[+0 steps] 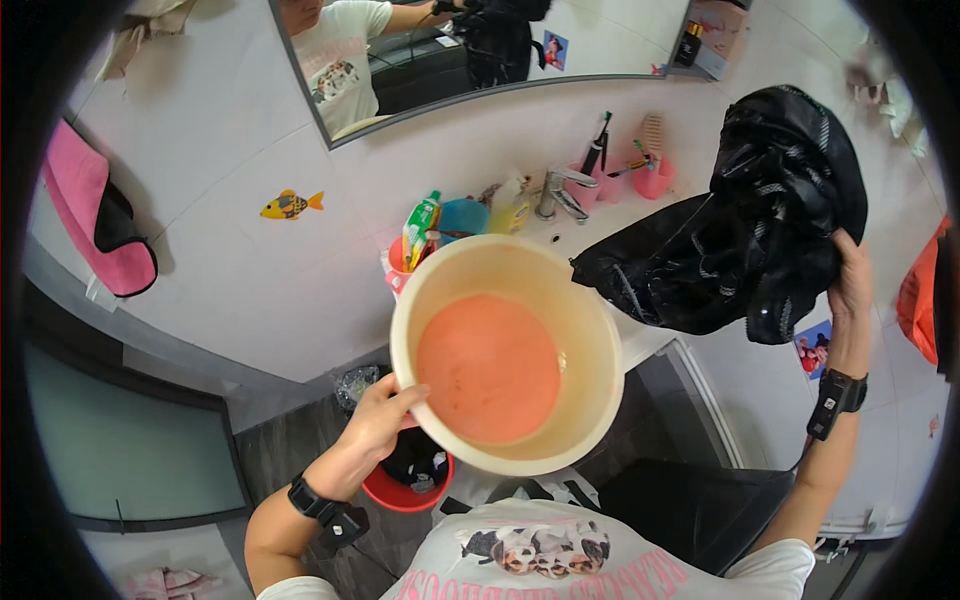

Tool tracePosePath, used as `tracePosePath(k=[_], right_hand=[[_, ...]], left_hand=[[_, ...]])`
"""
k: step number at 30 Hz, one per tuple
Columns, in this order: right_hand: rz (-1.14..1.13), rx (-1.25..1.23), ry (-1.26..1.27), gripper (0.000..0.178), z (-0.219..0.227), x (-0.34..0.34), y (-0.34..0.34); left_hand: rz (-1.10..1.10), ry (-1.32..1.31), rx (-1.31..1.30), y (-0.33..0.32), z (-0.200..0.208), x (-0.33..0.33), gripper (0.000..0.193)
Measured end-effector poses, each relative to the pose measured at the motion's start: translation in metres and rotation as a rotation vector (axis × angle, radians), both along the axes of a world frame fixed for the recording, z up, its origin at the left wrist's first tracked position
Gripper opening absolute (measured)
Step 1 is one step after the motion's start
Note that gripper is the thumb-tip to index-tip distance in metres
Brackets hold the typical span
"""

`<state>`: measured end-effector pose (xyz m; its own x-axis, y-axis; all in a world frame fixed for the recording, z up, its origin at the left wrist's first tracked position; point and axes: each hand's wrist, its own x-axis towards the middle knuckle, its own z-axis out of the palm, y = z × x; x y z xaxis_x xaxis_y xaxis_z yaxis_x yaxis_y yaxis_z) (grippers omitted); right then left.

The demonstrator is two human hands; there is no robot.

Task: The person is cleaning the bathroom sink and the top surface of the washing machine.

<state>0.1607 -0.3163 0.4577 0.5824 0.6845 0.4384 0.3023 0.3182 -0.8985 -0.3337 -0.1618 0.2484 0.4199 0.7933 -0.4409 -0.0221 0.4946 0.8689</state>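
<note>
My left hand [377, 418] grips the left rim of a cream plastic basin [592, 385], thumb over the edge. The basin's bottom shows orange-pink inside; whether that is liquid or the base itself I cannot tell. Up on the right, my right hand [851, 278] holds a bunched black cloth, shiny as if wet, perhaps a garment [775, 210]. One end of this black garment trails left to the basin's far right rim. The fingers of that hand are mostly hidden behind the cloth.
Behind the basin is a white sink counter with a chrome faucet [563, 195], pink cups [655, 178] of brushes, a soap bottle [509, 205] and a green tube [421, 222]. A mirror [600, 40] hangs above. Below stands a red bin [408, 495] on the dark floor.
</note>
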Motion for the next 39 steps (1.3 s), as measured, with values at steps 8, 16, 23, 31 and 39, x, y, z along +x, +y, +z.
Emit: tracePosePath(k=[8, 16, 23, 31, 39], right_hand=[[-0.076, -0.143, 0.133, 0.036, -0.113, -0.036, 0.089], [0.001, -0.421, 0.452, 0.043, -0.338, -0.058, 0.175], [0.02, -0.594, -0.094, 0.025, -0.359, 0.003, 0.283], [0.555, -0.316, 0.551, 0.032, -0.253, 0.028, 0.371], [0.39, -0.853, -0.432, 0.056, -0.47, 0.023, 0.303]], left_hand=[[0.236, -0.007, -0.016, -0.016, -0.002, -0.069, 0.029], [0.491, 0.003, 0.0, -0.045, 0.007, -0.082, 0.023], [0.688, 0.015, 0.023, -0.078, 0.021, -0.053, 0.03], [0.911, 0.003, 0.063, -0.11, 0.021, -0.023, 0.032], [1.008, -0.013, 0.06, -0.127, 0.024, 0.007, 0.033]])
